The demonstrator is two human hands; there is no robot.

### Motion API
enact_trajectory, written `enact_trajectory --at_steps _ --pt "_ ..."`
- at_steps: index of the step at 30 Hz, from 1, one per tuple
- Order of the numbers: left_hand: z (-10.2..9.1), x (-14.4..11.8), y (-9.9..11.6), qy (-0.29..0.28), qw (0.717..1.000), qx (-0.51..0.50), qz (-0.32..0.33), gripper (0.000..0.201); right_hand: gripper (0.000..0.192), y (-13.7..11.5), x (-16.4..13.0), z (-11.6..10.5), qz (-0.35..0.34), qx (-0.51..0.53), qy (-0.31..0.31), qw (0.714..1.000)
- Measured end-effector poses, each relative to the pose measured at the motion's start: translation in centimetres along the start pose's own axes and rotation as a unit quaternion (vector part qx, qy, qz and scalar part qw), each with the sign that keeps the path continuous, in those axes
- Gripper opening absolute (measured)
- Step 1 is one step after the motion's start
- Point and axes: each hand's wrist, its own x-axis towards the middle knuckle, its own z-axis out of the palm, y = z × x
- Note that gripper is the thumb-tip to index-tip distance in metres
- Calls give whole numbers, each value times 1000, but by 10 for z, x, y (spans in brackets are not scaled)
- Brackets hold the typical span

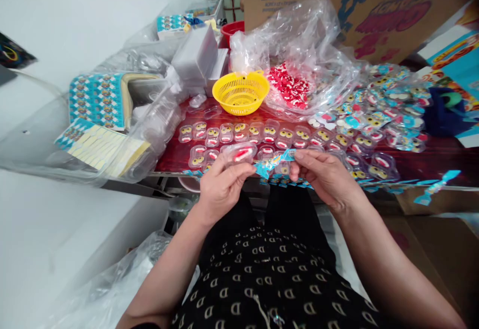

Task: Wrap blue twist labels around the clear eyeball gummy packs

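White wall fills the left of the view, and against it a low dark red table (175, 157) carries the work. Farthest left on that surface lie sheets of blue-and-yellow printed backing cards (98, 100), partly under loose clear plastic film. Just right of them, rows of small clear plastic blister shells with yellow eyes and red mouths (239, 134) cover the tabletop. Behind those rows sits a round yellow plastic mesh basket (241, 92), and beside it a crumpled clear plastic bag holding red-and-white pieces (290, 87). Farther right spreads a heap of finished blue-backed blister packs (385, 107), with a large brown cardboard box (359, 4) standing behind.

At the near table edge, the left hand (220, 186) is closed in a pinch on a clear plastic blister shell with a red-and-white piece inside (241, 154), held just above the rows. The right hand (325, 174) pinches the end of a small blue printed card strip (275, 162), whose other end reaches the held shell; whether they actually touch is hard to tell, perhaps they do. Both hands hang close together over a lap in black patterned fabric (262, 279). At the far right, another blue card strip (436, 186) lies at the table's edge.
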Motion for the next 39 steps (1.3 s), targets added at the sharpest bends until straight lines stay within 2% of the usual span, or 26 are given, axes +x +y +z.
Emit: enact_trajectory --at_steps 5,8,11,13,15,17,19,22,25,27,30,33,34,36,39 --pt "6 -5 0 13 999 18 38 14 38 6 -5 -1 -67 -95 27 993" --pt "9 -6 -1 15 999 19 25 12 41 10 -6 -1 -62 -109 35 992" --pt "12 -6 -3 14 999 20 41 14 49 12 -8 0 -65 -159 44 984" --pt "13 -5 -4 11 999 8 50 16 46 12 -10 2 -95 -225 74 967" --pt "15 -4 -3 5 999 -4 32 15 37 12 -11 3 -111 -253 100 956" --pt "16 -2 -3 -2 1000 -12 5 13 35 12 -12 2 -92 -216 92 968" --pt "17 -1 -3 -10 1000 -15 -14 14 42 12 -11 0 -56 -153 69 984" --pt "21 -1 -4 -7 1000 -20 -17 15 49 14 -8 -3 -19 -87 51 995" --pt "23 -3 -6 -9 999 -26 -17 15 43 19 -7 -5 -27 -100 71 992" --pt "24 -3 -6 -7 999 -29 -18 14 36 22 -7 -7 -52 -149 111 981" --pt "21 -1 -6 12 1000 -10 -10 14 40 20 -12 -11 -93 -226 168 955" --pt "20 2 -6 22 1000 11 12 14 31 6 -25 -7 -222 -298 218 903" --pt "20 3 -6 20 1000 8 16 13 26 1 -29 -4 -274 -315 214 883" --pt "20 3 -5 11 1000 -5 13 13 21 -8 -35 4 -352 -330 154 862" --pt "21 3 -4 -12 999 -30 -6 12 22 -13 -33 15 -399 -335 39 853"
